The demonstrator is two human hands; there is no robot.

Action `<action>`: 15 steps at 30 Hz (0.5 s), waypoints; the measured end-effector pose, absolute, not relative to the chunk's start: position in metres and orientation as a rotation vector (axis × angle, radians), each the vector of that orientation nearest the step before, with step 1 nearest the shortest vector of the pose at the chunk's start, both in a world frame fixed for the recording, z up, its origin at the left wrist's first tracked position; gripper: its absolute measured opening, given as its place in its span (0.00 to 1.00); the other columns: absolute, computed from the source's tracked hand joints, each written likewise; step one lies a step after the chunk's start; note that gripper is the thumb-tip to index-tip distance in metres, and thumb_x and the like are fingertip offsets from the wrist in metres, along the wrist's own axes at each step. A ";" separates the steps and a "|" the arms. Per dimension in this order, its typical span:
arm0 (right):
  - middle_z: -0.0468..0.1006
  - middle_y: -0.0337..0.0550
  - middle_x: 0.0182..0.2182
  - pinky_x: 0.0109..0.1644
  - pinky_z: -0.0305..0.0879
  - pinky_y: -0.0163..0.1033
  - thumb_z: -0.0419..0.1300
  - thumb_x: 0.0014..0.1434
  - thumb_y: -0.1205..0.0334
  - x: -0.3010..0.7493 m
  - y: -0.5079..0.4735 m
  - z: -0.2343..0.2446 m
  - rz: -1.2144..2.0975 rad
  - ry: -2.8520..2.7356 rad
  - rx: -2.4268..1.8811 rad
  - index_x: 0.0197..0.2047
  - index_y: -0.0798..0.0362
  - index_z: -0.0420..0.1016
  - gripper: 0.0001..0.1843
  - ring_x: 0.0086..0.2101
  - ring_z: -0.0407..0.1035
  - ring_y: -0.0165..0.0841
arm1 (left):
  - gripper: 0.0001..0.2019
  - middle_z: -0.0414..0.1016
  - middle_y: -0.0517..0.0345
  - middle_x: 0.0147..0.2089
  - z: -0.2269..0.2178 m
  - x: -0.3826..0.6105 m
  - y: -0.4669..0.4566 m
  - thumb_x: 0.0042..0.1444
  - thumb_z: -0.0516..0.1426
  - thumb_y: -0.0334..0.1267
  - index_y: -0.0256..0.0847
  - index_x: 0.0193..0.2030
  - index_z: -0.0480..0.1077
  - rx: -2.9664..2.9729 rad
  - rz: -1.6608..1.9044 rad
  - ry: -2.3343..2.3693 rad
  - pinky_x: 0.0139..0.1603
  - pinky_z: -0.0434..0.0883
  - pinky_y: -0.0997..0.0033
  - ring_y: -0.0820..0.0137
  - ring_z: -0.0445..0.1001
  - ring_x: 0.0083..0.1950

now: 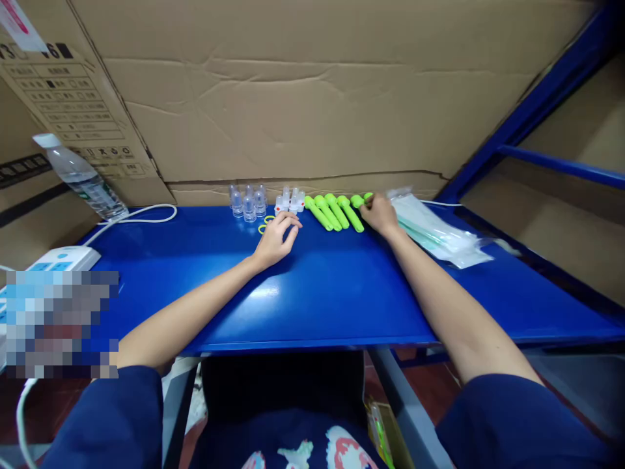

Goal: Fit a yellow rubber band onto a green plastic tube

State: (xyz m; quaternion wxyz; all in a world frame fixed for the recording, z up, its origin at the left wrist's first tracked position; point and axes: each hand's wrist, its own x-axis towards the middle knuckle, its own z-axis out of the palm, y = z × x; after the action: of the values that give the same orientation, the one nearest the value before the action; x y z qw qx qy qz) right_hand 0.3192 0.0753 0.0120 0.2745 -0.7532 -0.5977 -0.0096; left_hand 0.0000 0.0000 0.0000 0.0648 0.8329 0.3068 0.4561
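Note:
My right hand (381, 213) is at the right end of a row of bright green handle-like pieces (334, 212) with rounded heads. Its fingers close on a green piece (368, 197), most of which they hide. My left hand (277, 241) hovers or rests over the table with its fingers stretched out, holding nothing I can see. Beside its fingers lie thin yellow rings (262, 229), partly covered. Just behind them stand small white and clear parts (287, 202) with red dots. Several clear plastic cups (249, 207) stand in a cluster to the left.
On the blue table (312, 293), a clear plastic bag (434, 228) with pale contents lies right of my right hand. A water bottle (83, 179) leans at the back left, near a white power strip (63, 259) and cable. Cardboard (312, 117) walls the back.

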 end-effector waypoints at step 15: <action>0.76 0.65 0.54 0.57 0.68 0.57 0.51 0.67 0.48 0.277 0.056 0.024 -0.198 -1.628 -1.608 0.60 0.58 0.64 0.26 0.54 0.72 0.54 | 0.10 0.77 0.47 0.51 0.005 -0.039 0.042 0.63 0.53 0.32 0.43 0.48 0.73 2.363 1.498 1.291 0.61 0.71 0.51 0.59 0.75 0.54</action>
State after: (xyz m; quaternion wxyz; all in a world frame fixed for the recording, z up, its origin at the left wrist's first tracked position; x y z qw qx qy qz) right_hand 0.2766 0.0558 0.0241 0.4099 -0.6386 -0.6466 -0.0785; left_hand -0.0395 0.0416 0.0046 0.0303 0.7665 0.4188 0.4860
